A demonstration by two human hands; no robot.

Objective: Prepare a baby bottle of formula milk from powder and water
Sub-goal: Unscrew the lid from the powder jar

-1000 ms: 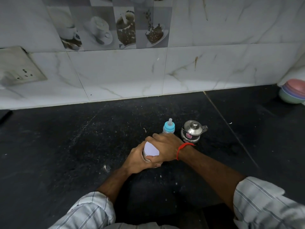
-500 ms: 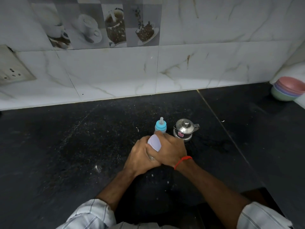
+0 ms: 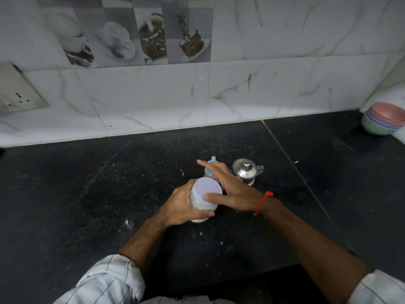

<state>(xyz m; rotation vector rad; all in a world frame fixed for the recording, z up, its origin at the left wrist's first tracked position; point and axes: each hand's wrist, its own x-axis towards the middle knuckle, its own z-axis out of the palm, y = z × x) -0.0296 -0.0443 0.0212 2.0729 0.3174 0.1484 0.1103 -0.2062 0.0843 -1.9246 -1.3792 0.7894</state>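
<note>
A clear jar of white powder [image 3: 202, 205] with a pale lilac lid [image 3: 208, 189] stands on the black counter [image 3: 109, 194]. My left hand [image 3: 182, 207] is wrapped around its body. My right hand [image 3: 230, 189] hovers just right of the lid with fingers spread, its thumb touching the lid's edge. Behind my right hand a baby bottle with a blue collar and clear teat [image 3: 211, 166] is partly hidden. To the right of it stands a small steel kettle [image 3: 246, 172] with its lid on.
A stack of pastel bowls [image 3: 385, 119] sits at the far right by the wall. A marble-tiled wall backs the counter, with a socket plate [image 3: 17, 93] at the left. White specks of powder dot the counter near the jar. The counter's front edge runs just below my forearms.
My right hand, which was clamped over the lid, has lifted off and spread its fingers to the right. The lid now shows in full. My left hand still grips the jar.
</note>
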